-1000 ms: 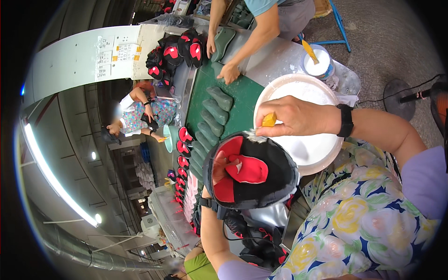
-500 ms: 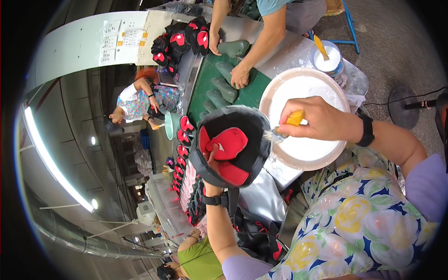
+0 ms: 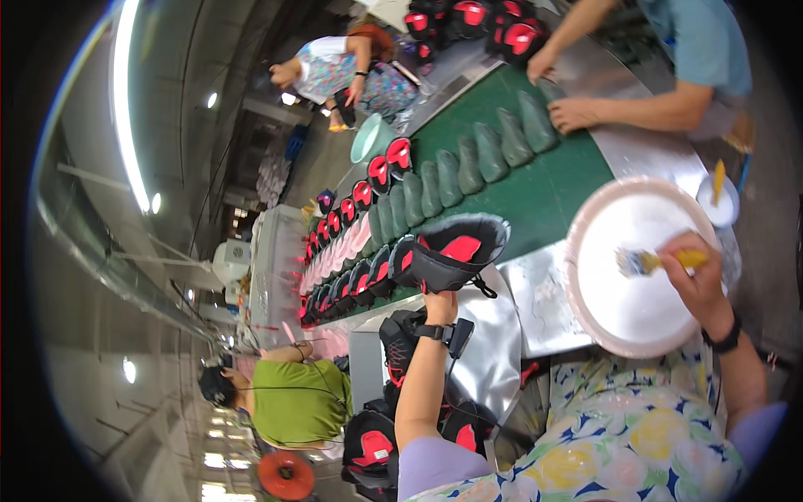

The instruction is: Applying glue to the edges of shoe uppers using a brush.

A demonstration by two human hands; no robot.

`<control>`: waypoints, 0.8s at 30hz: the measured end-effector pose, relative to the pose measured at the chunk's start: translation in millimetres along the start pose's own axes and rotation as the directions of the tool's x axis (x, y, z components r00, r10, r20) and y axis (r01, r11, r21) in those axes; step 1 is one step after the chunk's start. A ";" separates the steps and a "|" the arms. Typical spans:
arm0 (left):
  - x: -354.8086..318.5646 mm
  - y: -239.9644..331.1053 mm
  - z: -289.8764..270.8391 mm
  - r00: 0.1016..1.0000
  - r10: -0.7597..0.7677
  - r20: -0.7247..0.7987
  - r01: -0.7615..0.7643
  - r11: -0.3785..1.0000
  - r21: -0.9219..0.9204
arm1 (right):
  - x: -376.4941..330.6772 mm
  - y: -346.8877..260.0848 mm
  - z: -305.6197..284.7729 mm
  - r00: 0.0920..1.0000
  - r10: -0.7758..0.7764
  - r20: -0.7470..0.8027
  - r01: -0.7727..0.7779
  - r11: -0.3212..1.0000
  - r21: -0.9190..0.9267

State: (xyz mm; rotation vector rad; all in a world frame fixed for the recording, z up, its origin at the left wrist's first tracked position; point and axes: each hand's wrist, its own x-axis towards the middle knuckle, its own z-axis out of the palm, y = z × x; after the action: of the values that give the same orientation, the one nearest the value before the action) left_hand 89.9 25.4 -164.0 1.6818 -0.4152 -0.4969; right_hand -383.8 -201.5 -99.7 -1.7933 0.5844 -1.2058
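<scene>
My left hand [image 3: 441, 308] is closed on a black shoe upper [image 3: 452, 272] with a red lining, holding it up by its underside. Laces dangle from the upper's right side. My right hand [image 3: 696, 280] grips the yellow handle of a paintbrush [image 3: 639, 263]. The brush's pale bristles are over the white liquid [image 3: 627, 222] in a wide round basin [image 3: 575, 289]; whether they touch the liquid I cannot tell. The basin stands to the right of the upper, apart from it.
A green conveyor belt [image 3: 556, 201] carries grey-green shoe lasts [image 3: 489, 153] and rows of black-and-red uppers [image 3: 378, 174]. A co-worker's hands [image 3: 575, 114] touch a last at the far end. More uppers [image 3: 368, 448] are piled near my left arm. A white pot [image 3: 718, 201] holds another brush.
The brush has left the upper's rim and moved right over the basin. My left hand has turned the upper and holds it farther from the brush. The whole view has shifted.
</scene>
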 end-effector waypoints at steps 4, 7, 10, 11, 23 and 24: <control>55.8 -73.1 -44.6 0.990 0.103 -0.098 -0.122 0.971 -0.205 | 1.9 -0.6 14.2 0.994 0.083 0.068 -0.078 0.995 -0.064; 104.2 -101.6 -58.3 0.943 0.286 -0.170 -0.294 0.956 -0.025 | 5.6 8.0 26.9 0.977 0.180 0.111 -0.170 0.981 -0.093; 147.6 -108.0 -40.8 0.878 0.410 -0.245 -0.396 0.912 0.108 | 5.0 19.4 37.1 0.961 0.243 0.136 -0.215 0.958 -0.190; 160.3 -115.8 -47.5 0.877 0.418 -0.238 -0.380 0.905 0.191 | 5.9 20.7 41.4 0.950 0.290 0.113 -0.268 0.947 -0.179; 15.9 40.9 -223.9 0.926 0.363 0.105 -0.213 0.272 0.938 | 18.4 58.5 4.2 0.943 0.264 0.204 -0.192 0.930 -0.313; -15.5 38.3 -257.3 0.954 0.279 0.105 -0.153 0.157 0.976 | 17.7 57.4 6.6 0.940 0.268 0.212 -0.195 0.930 -0.312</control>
State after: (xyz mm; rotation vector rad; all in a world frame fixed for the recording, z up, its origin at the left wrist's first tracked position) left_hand 216.1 240.9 -89.8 2.8472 -1.0600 0.2290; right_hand -365.6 -241.6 -141.2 -2.0133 0.8303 -0.7439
